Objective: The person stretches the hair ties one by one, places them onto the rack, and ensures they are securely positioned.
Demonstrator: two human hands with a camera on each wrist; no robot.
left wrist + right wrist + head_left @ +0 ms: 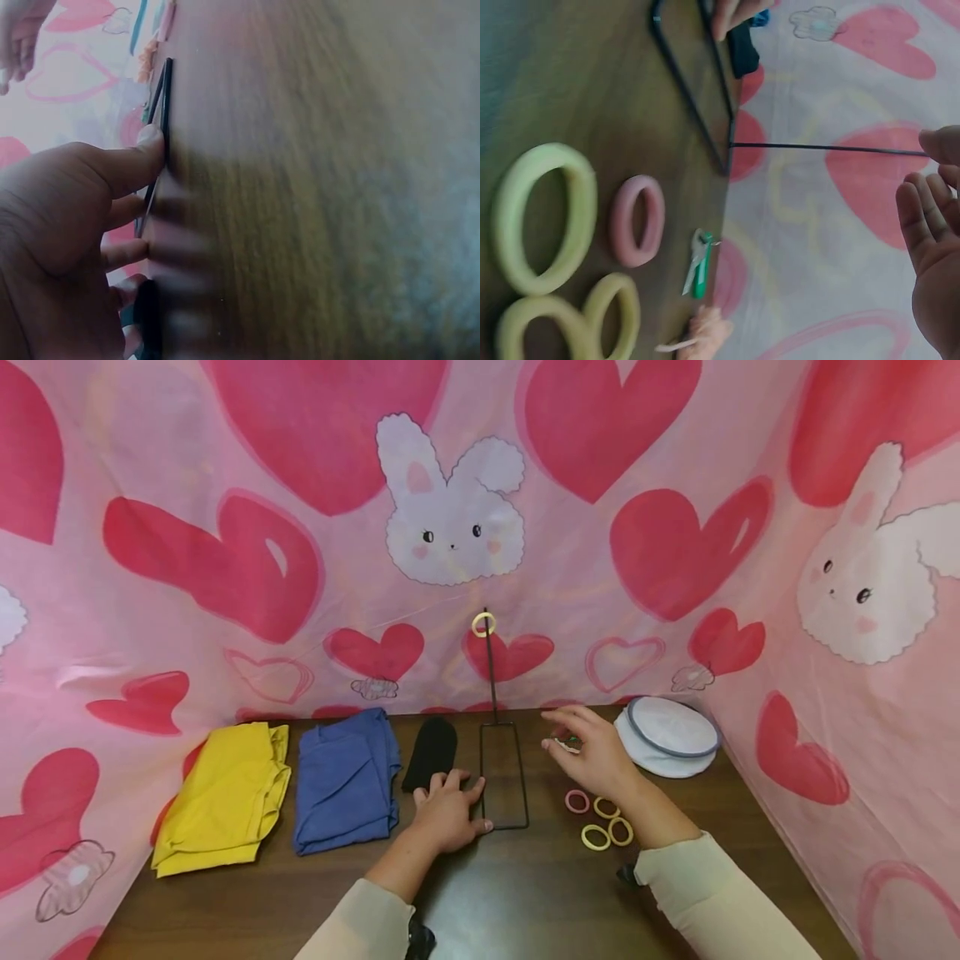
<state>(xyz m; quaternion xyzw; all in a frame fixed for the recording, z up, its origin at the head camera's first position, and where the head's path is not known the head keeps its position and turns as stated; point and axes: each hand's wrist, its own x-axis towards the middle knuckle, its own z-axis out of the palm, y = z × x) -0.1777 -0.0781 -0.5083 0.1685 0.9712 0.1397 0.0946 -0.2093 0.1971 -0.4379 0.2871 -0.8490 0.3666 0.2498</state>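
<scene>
A black wire stand (522, 777) lies with its rectangular base on the table, and its thin rod (492, 681) rises at the back. A pale yellow ring (483, 625) hangs around the rod near its top. My left hand (446, 814) rests at the base's front left corner, thumb (154, 139) on the wire and fingers spread. To the right of the rod, my right hand (600, 752) is raised with fingers loosely extended and nothing in it. Below it lie a pink ring (637, 221) and several yellow rings (544, 217).
Folded yellow cloth (225, 797) and blue cloth (345, 785) lie at left, beside a black oblong piece (431, 752). At the back right sits a round white item with a grey rim (667, 735). A small green-handled item (699, 262) lies near the back edge.
</scene>
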